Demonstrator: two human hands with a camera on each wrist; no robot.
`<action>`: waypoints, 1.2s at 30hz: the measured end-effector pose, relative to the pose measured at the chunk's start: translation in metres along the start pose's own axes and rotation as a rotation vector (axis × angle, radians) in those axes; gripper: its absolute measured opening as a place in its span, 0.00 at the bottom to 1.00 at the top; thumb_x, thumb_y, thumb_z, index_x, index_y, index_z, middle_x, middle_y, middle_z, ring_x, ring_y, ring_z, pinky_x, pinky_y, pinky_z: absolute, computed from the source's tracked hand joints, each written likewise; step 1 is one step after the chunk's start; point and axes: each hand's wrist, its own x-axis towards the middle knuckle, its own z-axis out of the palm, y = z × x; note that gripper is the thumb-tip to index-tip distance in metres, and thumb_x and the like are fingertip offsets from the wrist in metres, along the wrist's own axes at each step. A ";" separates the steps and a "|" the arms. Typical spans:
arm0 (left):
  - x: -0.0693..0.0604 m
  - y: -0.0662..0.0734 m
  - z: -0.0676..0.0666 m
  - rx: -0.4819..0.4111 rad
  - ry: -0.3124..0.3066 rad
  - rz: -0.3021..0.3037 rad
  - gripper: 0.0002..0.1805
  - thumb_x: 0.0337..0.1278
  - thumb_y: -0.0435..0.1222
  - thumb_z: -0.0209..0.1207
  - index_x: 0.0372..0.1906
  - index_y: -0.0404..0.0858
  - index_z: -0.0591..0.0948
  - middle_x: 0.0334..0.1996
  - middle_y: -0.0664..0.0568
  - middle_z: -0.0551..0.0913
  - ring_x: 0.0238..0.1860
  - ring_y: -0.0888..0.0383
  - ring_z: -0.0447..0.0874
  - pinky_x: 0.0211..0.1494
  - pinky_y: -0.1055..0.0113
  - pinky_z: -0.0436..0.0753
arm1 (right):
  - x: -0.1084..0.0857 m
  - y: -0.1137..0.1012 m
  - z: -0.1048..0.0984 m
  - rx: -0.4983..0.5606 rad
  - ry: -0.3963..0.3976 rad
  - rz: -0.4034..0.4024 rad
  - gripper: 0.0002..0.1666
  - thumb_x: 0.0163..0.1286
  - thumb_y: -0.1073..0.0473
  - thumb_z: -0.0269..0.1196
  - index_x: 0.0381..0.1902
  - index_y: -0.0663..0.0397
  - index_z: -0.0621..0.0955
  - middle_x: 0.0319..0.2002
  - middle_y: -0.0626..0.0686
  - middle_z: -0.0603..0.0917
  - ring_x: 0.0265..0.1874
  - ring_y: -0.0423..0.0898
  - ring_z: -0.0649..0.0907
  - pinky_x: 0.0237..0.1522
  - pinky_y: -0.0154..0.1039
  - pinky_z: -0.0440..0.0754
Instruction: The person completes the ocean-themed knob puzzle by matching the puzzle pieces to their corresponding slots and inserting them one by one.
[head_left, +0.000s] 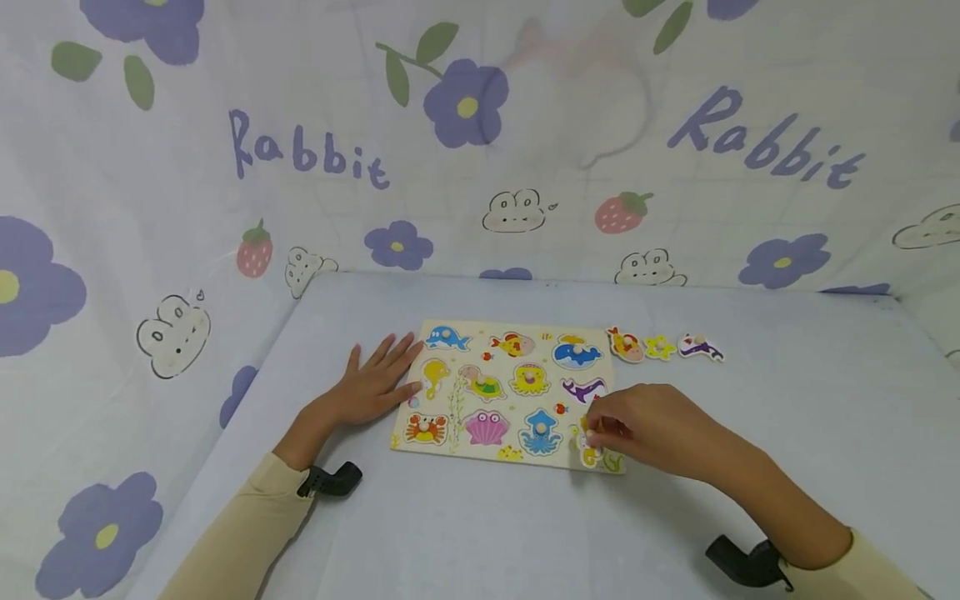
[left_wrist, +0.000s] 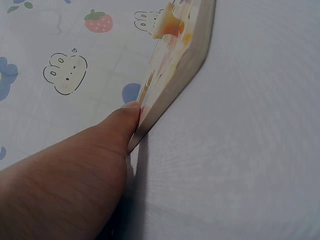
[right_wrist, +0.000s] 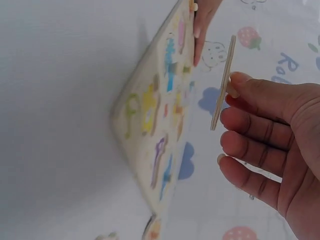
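A wooden board with sea-animal pieces lies on the table. My right hand pinches a thin yellow and white piece over the board's lower right corner. In the right wrist view the piece shows edge-on, held off the board by the thumb and a finger of the right hand. My left hand, fingers spread, rests at the board's left edge. The left wrist view shows the left hand's thumb touching the board's side.
Beyond the board's upper right corner lie a red and yellow fish piece, a yellow star piece and a purple and white piece. A printed curtain hangs behind the table.
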 end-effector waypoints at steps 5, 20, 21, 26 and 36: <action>-0.003 0.000 0.003 -0.017 0.007 -0.001 0.41 0.77 0.57 0.46 0.83 0.45 0.48 0.83 0.47 0.42 0.81 0.41 0.35 0.72 0.28 0.31 | 0.024 -0.011 -0.003 0.000 -0.020 -0.036 0.06 0.66 0.50 0.72 0.39 0.41 0.88 0.25 0.33 0.79 0.24 0.34 0.73 0.27 0.31 0.74; 0.001 -0.005 0.003 -0.015 -0.008 0.013 0.40 0.78 0.59 0.42 0.83 0.48 0.45 0.83 0.51 0.39 0.82 0.43 0.32 0.73 0.30 0.29 | 0.089 -0.022 -0.003 -0.016 -0.050 -0.118 0.06 0.68 0.49 0.71 0.38 0.42 0.86 0.22 0.36 0.77 0.23 0.36 0.75 0.28 0.34 0.74; 0.001 -0.005 0.003 -0.017 -0.009 0.013 0.40 0.78 0.59 0.42 0.83 0.48 0.45 0.83 0.51 0.39 0.82 0.43 0.32 0.73 0.30 0.29 | 0.093 -0.023 -0.003 -0.019 -0.058 -0.115 0.06 0.68 0.49 0.71 0.38 0.42 0.87 0.22 0.36 0.77 0.24 0.36 0.75 0.29 0.34 0.75; 0.000 -0.004 0.001 -0.011 -0.015 -0.001 0.41 0.78 0.59 0.43 0.83 0.48 0.45 0.83 0.51 0.39 0.82 0.44 0.32 0.73 0.30 0.29 | 0.113 -0.031 -0.001 -0.038 -0.085 -0.135 0.07 0.67 0.48 0.71 0.39 0.42 0.88 0.22 0.36 0.78 0.26 0.37 0.76 0.30 0.34 0.75; -0.001 -0.005 0.001 -0.002 -0.019 -0.002 0.40 0.78 0.59 0.42 0.83 0.49 0.44 0.83 0.52 0.38 0.82 0.44 0.32 0.73 0.30 0.29 | 0.153 -0.049 0.008 -0.038 -0.123 -0.164 0.07 0.68 0.49 0.71 0.38 0.43 0.86 0.23 0.39 0.79 0.27 0.39 0.76 0.33 0.34 0.76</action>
